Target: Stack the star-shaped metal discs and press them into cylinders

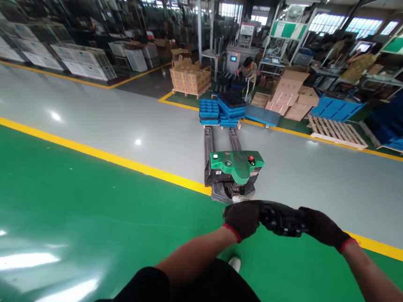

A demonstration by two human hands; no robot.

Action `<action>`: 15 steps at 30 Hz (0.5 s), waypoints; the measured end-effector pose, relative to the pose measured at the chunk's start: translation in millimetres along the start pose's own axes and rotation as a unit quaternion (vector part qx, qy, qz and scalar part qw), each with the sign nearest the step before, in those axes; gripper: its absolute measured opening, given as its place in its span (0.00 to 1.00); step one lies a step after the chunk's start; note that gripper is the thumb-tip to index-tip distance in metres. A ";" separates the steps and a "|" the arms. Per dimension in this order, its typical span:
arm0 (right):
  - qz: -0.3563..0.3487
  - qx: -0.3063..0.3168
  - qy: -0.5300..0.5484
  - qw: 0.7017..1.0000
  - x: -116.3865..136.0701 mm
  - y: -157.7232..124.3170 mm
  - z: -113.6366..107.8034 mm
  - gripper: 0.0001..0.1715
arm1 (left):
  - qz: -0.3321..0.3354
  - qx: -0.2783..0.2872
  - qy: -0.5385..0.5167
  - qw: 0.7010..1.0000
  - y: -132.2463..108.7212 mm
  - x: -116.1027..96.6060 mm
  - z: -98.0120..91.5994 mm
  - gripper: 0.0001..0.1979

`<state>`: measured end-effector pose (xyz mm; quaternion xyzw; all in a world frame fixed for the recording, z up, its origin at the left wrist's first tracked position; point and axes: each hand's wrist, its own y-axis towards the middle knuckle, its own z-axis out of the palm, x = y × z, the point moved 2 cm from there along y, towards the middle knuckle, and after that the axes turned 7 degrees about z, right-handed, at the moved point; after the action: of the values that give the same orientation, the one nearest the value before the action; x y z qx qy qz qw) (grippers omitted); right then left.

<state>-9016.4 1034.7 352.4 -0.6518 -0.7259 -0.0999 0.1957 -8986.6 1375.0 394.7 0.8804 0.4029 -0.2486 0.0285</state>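
Close in on my feed, the gloved left hand (241, 220) and right hand (321, 228) are both clenched around the tiller head (282, 219), fingers wrapped, nothing released. Just ahead sits the green electric pallet truck (235, 165), its forks (208, 144) reaching across the grey aisle toward the stacked blue plastic trays (231, 107). I can't quite see whether the fork tips sit under that stack's pallet. A clumsy shove there could jolt the stack and tip it toward the co-worker (247, 68) just behind, with cardboard boxes (291, 95) piled off to the right.
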 end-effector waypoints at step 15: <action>-0.020 0.197 -0.010 0.980 38.7 196.8 -75.3 0.15 | -0.094 0.003 0.121 0.988 125.0 83.6 -106.1 0.22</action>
<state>-8813.8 1065.3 414.8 -0.5870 -0.7461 0.0476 0.3108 -8806.0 1375.5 430.2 0.8623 0.4836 -0.1430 -0.0461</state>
